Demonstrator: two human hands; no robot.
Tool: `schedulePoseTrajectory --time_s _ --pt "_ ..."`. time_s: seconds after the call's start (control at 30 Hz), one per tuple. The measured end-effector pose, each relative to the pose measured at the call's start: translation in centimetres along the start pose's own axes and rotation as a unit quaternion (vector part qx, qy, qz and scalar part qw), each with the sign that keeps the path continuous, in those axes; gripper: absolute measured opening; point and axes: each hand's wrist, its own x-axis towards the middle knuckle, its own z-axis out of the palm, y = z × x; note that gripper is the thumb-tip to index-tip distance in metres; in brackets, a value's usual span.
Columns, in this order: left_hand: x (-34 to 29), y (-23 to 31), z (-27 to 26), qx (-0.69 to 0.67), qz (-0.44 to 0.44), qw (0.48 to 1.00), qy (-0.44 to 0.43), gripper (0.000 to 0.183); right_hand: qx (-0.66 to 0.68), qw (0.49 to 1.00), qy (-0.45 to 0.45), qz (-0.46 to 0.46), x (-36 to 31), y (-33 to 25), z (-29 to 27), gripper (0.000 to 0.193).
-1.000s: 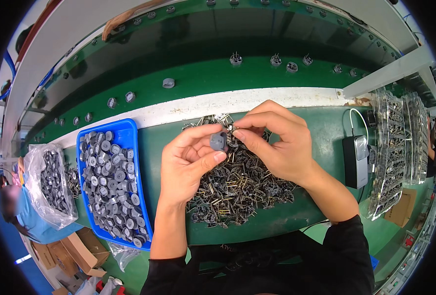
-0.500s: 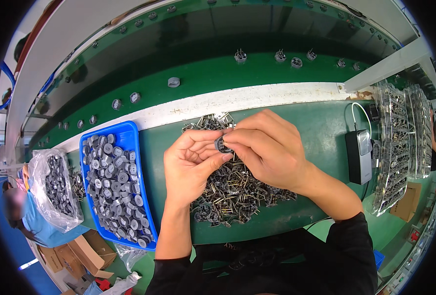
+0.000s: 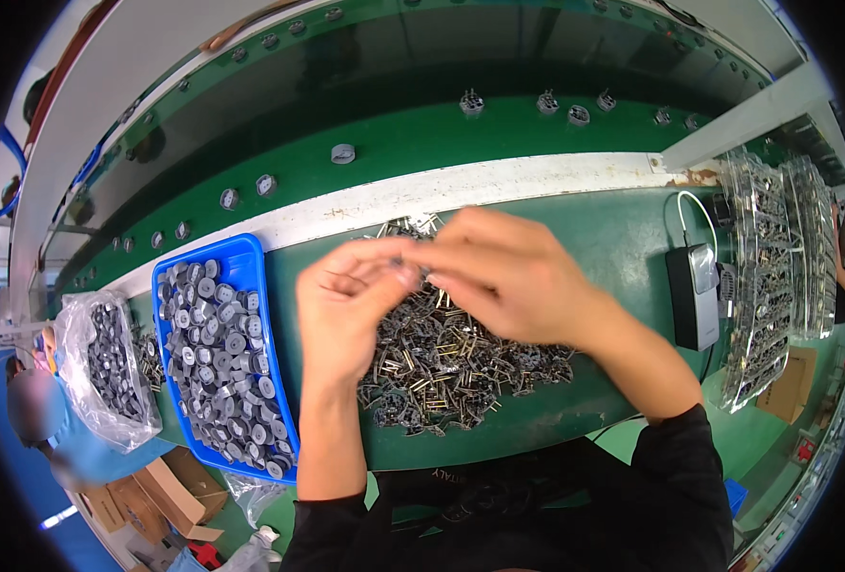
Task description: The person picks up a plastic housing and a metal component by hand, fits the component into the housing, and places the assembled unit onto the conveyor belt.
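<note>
My left hand and my right hand meet above the pile, fingertips closed together. Between them is a small grey round plastic part, mostly hidden by fingers and blurred. Under the hands lies a heap of small black plastic pieces with metal pins. To the left stands a blue tray filled with grey round plastic housings.
Beyond a white rail, a green conveyor belt carries several grey parts. A black and grey device with a white cable stands right, beside clear trays of parts. At left lie a filled plastic bag and cartons; another person sits there.
My left hand has shifted slightly left and my right hand has turned over the part, which is now more covered. The belt parts sit slightly further right in view.
</note>
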Motion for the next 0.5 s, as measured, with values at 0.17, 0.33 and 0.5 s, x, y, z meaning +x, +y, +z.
schedulePoseTrajectory --time_s 0.17,0.33,0.5 --pt "5.9 2.3 -1.1 0.274 0.120 0.942 0.151 0.019 0.053 0.956 -0.244 0.152 0.9 5.7 -6.2 0.039" --pt "15.8 1.6 -4.1 0.512 0.131 0.832 0.168 0.025 0.090 0.902 -0.349 0.236 -0.9 7.6 -8.0 0.031" --pt "19.8 0.7 -6.6 0.591 0.101 0.787 0.147 0.026 0.083 0.909 -0.343 0.222 -0.8 7.5 -7.2 0.021"
